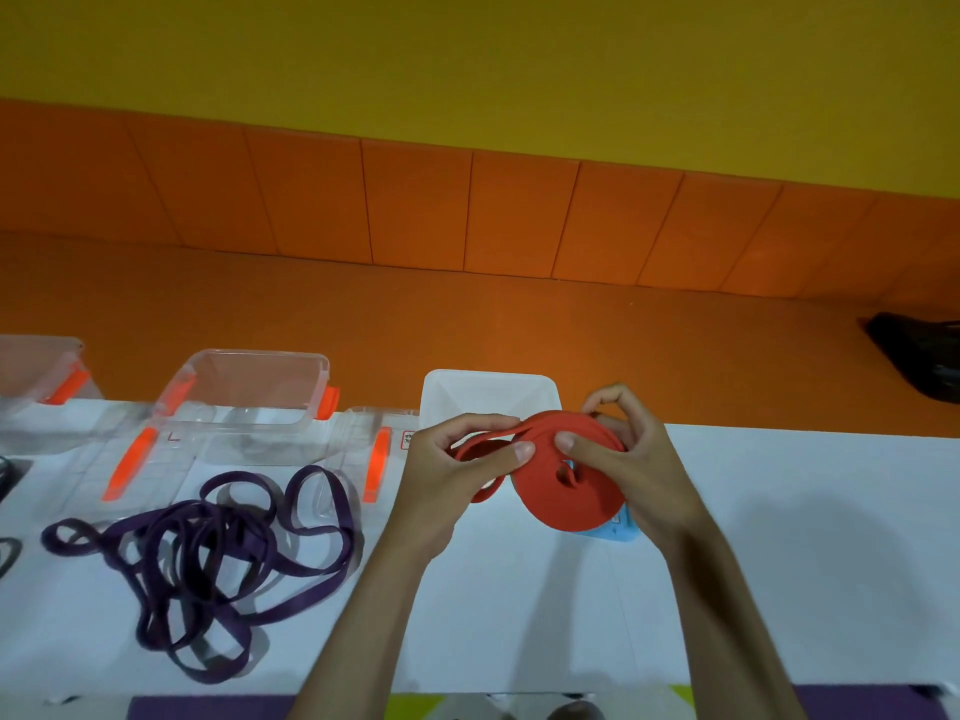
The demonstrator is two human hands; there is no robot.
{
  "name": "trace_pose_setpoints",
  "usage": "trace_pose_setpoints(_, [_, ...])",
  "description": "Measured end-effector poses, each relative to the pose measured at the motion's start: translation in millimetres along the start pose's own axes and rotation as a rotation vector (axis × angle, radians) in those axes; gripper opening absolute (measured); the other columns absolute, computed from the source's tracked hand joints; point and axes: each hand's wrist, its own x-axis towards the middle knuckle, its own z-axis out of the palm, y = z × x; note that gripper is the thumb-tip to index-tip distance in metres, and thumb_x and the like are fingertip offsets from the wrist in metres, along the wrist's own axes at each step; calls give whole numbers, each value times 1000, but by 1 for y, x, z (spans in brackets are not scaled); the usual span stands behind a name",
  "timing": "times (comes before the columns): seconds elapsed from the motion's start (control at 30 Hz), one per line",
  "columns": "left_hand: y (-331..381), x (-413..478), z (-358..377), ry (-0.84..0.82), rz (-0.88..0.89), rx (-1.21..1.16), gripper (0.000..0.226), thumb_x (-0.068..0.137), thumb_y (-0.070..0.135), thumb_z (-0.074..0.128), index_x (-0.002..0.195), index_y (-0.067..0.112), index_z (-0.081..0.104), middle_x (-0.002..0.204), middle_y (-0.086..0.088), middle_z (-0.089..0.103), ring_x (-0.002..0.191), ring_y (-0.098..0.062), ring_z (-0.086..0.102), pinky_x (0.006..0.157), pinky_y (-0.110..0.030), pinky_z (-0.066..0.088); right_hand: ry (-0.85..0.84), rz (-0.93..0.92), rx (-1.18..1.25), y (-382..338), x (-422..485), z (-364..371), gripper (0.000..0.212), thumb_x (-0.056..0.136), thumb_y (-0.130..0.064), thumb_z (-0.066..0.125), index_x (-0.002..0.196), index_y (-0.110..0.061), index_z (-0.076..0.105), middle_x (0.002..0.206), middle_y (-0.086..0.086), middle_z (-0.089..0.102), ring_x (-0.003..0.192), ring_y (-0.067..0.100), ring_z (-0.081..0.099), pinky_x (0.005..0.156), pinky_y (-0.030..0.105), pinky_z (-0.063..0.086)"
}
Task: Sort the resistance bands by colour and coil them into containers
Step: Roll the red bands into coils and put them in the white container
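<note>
Both hands are engaged on one red band [556, 496], held just above the white table [779, 553] at centre.

- Left hand [462, 470]: thumb and fingers pinch a loose loop of the band at the left side of the coil.
- Right hand [623, 459]: thumb lies on the flat face of the coil, and the fingers curl round its far edge, gripping it.
- The band is mostly wound into a flat disc, tilted toward the camera. One short loop hangs free below the left hand.
- A white container [488, 394] stands open at the far table edge, just beyond the hands.
- A light blue item [615, 535] lies on the table under the coil. It is partly hidden, so what it is cannot be told.
- Purple bands [208, 553] lie in a loose tangle on the table, to the left of the hands and apart from them.
- A clear container [249, 392] with orange clips stands open on the far left. A second clear container [36, 376] is at the left edge.
- Two clear lids with orange clips [130, 467] [376, 459] lie flat on the table near the clear containers.
- A black object [919, 356] rests on the orange floor on the far right.
</note>
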Motion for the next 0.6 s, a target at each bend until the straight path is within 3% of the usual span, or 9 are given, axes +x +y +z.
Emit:
trace_pose_setpoints(0.07, [-5,-3,4,21,15,5,41,65,42,94,102,29,84,114,4,79,106,-16,76,82,-28,60,32,-6,23,4,-2,-1,50,68,-42,92,112,-32,70,102,7,80,93,28,77,75,40,63])
trace_pose_setpoints(0.2, [-8,-8,9,63,90,13,39,75,37,90,111,33,76,114,8,77,101,-12,76,68,-22,58,125,-22,107,14,-6,5,35,73,-34,89,106,-29,78,104,2,80,92,19,77,72,28,61])
trace_pose_setpoints(0.27, [-14,-10,9,94,137,-15,38,78,30,89,112,29,70,113,6,76,104,-14,75,72,-29,62,160,0,134,21,-8,10,32,76,-32,87,107,-26,77,106,3,79,94,20,77,73,30,61])
trace_pose_setpoints(0.33, [-24,-14,8,113,173,-23,32,82,25,86,109,26,70,116,4,76,112,-19,73,86,-45,65,206,31,161,29,-9,16,32,78,-32,86,108,-24,77,108,4,79,96,22,77,77,38,63])
trace_pose_setpoints(0.4, [-35,-18,8,129,142,-31,24,86,30,82,108,26,73,121,3,76,116,-23,73,91,-53,63,268,62,197,36,-11,20,33,77,-32,85,107,-22,77,111,4,78,97,23,76,83,44,63])
trace_pose_setpoints(0.47, [-44,-23,9,184,72,-71,20,93,39,73,106,24,77,123,2,76,113,-25,75,87,-49,65,316,91,209,43,-14,23,31,75,-32,86,104,-25,78,111,4,79,97,22,75,86,45,60])
trace_pose_setpoints(0.6, [-57,-24,14,302,30,-62,18,95,40,66,95,28,79,105,0,80,103,-24,78,78,-39,66,383,147,225,55,-18,28,24,76,-23,93,95,-30,80,105,2,80,95,23,75,88,48,60])
